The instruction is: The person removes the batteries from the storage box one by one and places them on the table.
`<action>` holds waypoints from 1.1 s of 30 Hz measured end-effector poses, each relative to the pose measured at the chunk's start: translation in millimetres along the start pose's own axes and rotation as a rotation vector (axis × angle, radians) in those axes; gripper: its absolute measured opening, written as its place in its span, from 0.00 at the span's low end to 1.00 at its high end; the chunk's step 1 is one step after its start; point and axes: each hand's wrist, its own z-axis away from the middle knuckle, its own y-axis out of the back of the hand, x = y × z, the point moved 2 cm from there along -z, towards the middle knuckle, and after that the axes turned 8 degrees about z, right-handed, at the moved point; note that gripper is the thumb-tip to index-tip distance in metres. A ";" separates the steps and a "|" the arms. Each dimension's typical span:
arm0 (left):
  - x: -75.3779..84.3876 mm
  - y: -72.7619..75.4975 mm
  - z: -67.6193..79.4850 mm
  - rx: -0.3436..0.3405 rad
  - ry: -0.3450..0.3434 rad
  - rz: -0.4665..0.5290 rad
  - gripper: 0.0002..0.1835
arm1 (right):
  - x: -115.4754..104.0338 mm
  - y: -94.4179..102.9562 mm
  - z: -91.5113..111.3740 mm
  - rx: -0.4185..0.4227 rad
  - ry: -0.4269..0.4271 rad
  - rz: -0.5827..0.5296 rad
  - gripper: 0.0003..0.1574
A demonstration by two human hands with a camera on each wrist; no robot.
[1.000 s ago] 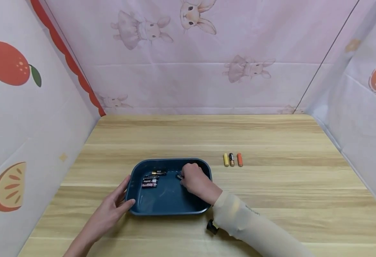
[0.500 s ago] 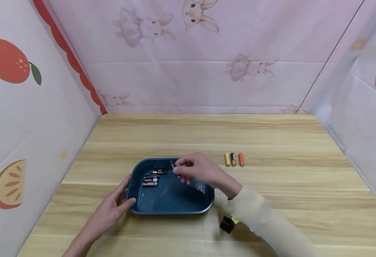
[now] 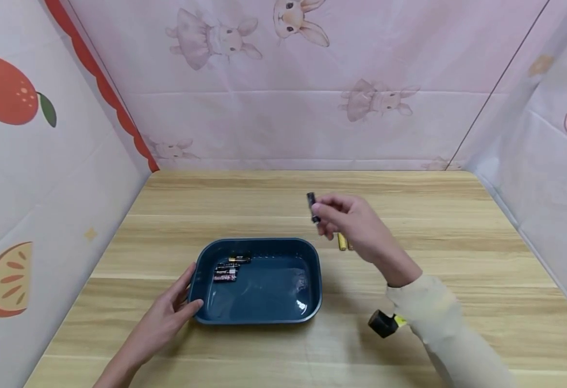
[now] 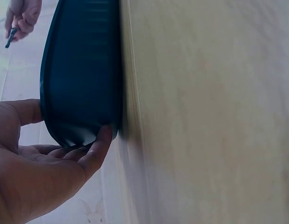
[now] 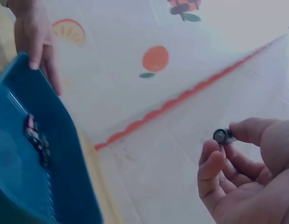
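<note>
A black battery (image 3: 312, 207) stands raised above the table, pinched between the thumb and fingers of my right hand (image 3: 361, 226). Its round end faces the camera in the right wrist view, where the same battery (image 5: 222, 136) sits at the fingertips. My left hand (image 3: 162, 320) holds the left end of a dark blue tray (image 3: 259, 322), thumb at the rim and fingers along the outer wall. Several dark batteries (image 3: 226, 273) lie side by side in the tray's left part. A yellow battery (image 3: 343, 242) lies on the table, partly behind my right hand; others beside it are mostly hidden.
The wooden table (image 3: 429, 215) extends to the right of the tray and behind it. Printed cloth walls (image 3: 264, 129) enclose the table at the back and sides. A black device (image 3: 383, 324) hangs under my right wrist.
My right hand has picked the black battery out of the tray's right part and carried it up, back and to the right. The left hand stays at the tray.
</note>
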 end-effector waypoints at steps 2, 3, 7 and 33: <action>1.0 0.0 0.2 -0.002 0.000 0.003 0.42 | -1.3 12.5 3.3 0.056 -0.019 0.004 0.17; 1.2 0.1 0.4 -0.003 -0.002 0.003 0.42 | -1.5 18.9 5.0 0.078 -0.023 0.008 0.17; -0.1 0.3 0.8 -0.009 0.010 0.002 0.42 | -0.4 42.0 12.3 0.135 -0.025 -0.019 0.18; -0.1 -0.1 0.2 -0.014 0.031 0.003 0.42 | 77.0 112.5 34.9 0.306 -0.202 -0.002 0.21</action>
